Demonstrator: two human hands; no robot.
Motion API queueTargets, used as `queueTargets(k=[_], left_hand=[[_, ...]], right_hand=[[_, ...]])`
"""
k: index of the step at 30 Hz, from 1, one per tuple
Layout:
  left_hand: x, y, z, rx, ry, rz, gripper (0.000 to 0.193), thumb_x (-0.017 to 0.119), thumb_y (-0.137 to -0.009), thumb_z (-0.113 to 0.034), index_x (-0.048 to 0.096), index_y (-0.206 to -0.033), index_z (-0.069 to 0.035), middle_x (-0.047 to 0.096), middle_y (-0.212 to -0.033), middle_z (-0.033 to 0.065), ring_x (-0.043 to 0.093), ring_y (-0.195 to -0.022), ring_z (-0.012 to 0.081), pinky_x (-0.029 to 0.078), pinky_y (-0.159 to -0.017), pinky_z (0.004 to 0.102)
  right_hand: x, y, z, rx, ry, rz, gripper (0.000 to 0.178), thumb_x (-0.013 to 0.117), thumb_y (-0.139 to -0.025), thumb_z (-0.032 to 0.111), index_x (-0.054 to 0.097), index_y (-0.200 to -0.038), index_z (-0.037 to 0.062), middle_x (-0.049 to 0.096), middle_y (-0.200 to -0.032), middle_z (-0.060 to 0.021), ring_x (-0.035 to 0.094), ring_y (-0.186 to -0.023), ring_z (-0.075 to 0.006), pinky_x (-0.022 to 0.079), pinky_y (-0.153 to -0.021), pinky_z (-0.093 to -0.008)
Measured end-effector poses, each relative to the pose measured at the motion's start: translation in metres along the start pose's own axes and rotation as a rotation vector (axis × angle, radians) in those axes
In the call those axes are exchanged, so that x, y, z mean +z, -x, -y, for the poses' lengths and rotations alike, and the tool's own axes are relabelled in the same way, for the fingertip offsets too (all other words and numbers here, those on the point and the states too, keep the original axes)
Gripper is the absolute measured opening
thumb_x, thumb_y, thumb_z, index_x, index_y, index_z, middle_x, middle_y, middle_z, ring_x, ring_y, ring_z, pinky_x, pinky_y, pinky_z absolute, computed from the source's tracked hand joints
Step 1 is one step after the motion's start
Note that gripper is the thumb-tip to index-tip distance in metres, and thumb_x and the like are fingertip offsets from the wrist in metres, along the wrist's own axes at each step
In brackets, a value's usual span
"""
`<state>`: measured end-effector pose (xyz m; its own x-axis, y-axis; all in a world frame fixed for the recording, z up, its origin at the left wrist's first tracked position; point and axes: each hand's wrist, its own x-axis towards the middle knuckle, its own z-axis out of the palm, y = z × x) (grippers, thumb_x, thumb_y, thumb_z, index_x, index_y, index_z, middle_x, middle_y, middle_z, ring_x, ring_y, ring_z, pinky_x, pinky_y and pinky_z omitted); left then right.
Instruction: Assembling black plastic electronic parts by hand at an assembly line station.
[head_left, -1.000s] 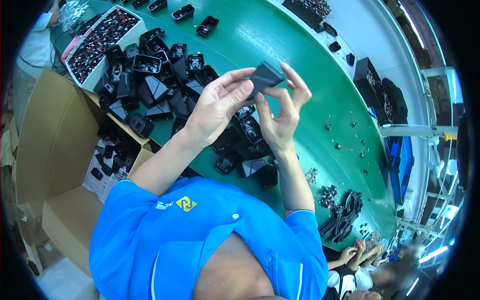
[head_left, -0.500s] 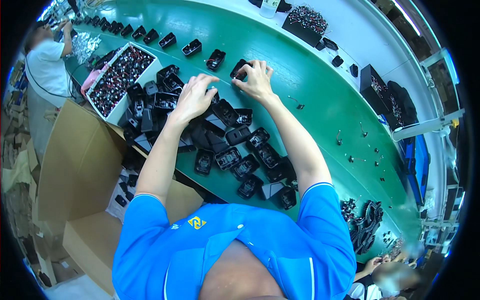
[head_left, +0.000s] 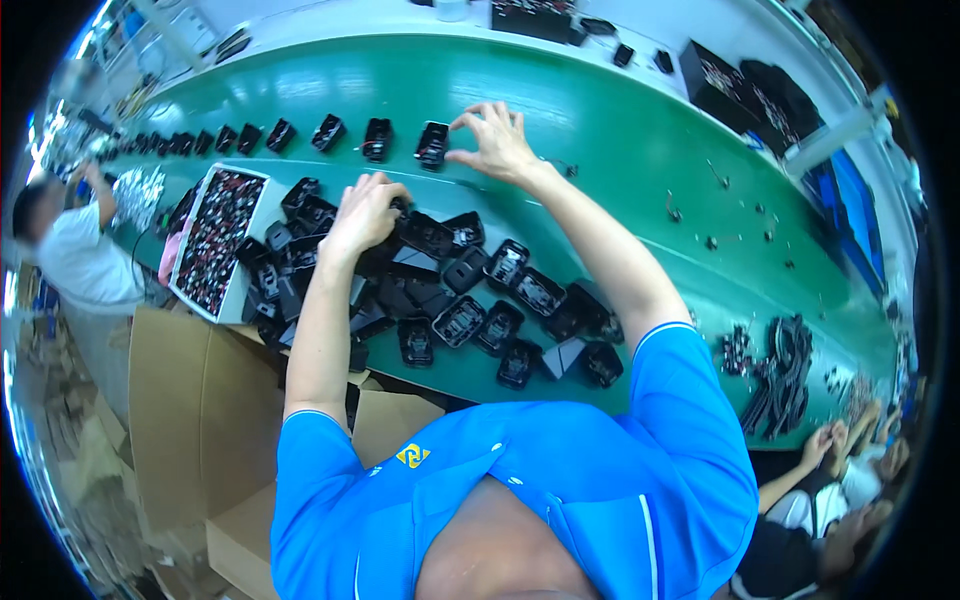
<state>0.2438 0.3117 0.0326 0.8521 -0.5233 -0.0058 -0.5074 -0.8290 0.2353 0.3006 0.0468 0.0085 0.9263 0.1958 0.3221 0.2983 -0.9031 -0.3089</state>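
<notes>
Standing open beside the black housing (head_left: 433,147) at the right end of the row, the right grip (head_left: 497,148) has thumb and fingers well parted along that housing's right edge; whether the tips touch it, I cannot tell. The housing rests on the green worktop (head_left: 620,215) with its hollow side showing, and a neighbouring housing (head_left: 377,140) sits near it on the left, apart. A careless nudge from the thumb could tip the end one or push it against its neighbour, and anything loose inside might shift.

The left grip (head_left: 362,213) is curled over the pile of housings (head_left: 460,322), fingertips down among dark shapes; I cannot tell whether it is closed on one. Because those housings lie jumbled and lean on each other, pulling one out might well drag others along, scuff their faces or send some over the worktop's near edge. A small wired part (head_left: 571,171) lies near the right wrist, where a low sweep of the arm could catch its lead and knock it away.
</notes>
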Motion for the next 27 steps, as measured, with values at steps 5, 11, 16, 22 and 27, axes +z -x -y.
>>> queueTargets(k=[5, 11, 16, 22, 27], left_hand=[[-0.004, -0.01, 0.007, 0.035, -0.06, -0.054, 0.024, 0.064, -0.082, -0.005, 0.068, -0.105, -0.009, 0.061, -0.107, 0.0091, 0.056, -0.105, 0.0306, 0.043, -0.091, 0.0415], [-0.011, -0.014, 0.014, -0.011, -0.028, -0.316, 0.025, 0.061, -0.083, -0.004, 0.064, -0.108, -0.006, 0.065, -0.099, 0.0111, 0.061, -0.091, 0.0318, 0.048, -0.084, 0.0404], [-0.02, 0.006, -0.003, -0.26, 0.751, -0.59, 0.038, 0.048, -0.087, -0.001, 0.058, -0.123, -0.003, 0.069, -0.101, 0.0115, 0.064, -0.085, 0.0261, 0.052, -0.077, 0.0353], [-0.016, 0.053, -0.072, -0.027, 2.177, -0.417, 0.034, 0.041, -0.101, -0.008, 0.05, -0.132, -0.003, 0.066, -0.101, 0.0191, 0.057, -0.066, 0.0135, 0.039, -0.045, 0.0215], [0.001, 0.069, -0.077, 0.001, 2.631, -0.356, 0.034, 0.042, -0.102, -0.012, 0.051, -0.133, -0.002, 0.065, -0.105, 0.0207, 0.058, -0.069, 0.0148, 0.039, -0.046, 0.0217]], right_hand=[[-0.052, 0.048, -0.061, 0.288, 0.094, -0.061, 0.042, 0.069, -0.089, 0.048, 0.07, -0.115, 0.015, 0.059, -0.118, -0.0122, 0.05, -0.113, -0.0285, 0.038, -0.099, -0.0473], [-0.063, 0.089, -0.101, 0.584, -0.243, 0.134, 0.039, 0.066, -0.09, 0.044, 0.071, -0.105, 0.0091, 0.064, -0.104, -0.0144, 0.061, -0.098, -0.0291, 0.049, -0.086, -0.0456], [-0.05, 0.114, -0.101, 0.282, -0.195, -0.035, 0.026, 0.074, -0.086, 0.029, 0.068, -0.089, 0.0038, 0.063, -0.09, -0.011, 0.061, -0.084, -0.0281, 0.051, -0.077, -0.0393], [-0.063, 0.135, -0.077, 0.166, -0.18, -0.118, 0.017, 0.078, -0.081, 0.021, 0.066, -0.086, 0.0102, 0.062, -0.084, -0.002, 0.059, -0.082, -0.0208, 0.041, -0.085, -0.0363], [-0.063, 0.136, -0.081, 0.192, 0.017, -0.009, 0.013, 0.074, -0.086, 0.022, 0.068, -0.091, 0.0123, 0.064, -0.089, 0.0005, 0.057, -0.089, -0.0171, 0.034, -0.095, -0.035]])
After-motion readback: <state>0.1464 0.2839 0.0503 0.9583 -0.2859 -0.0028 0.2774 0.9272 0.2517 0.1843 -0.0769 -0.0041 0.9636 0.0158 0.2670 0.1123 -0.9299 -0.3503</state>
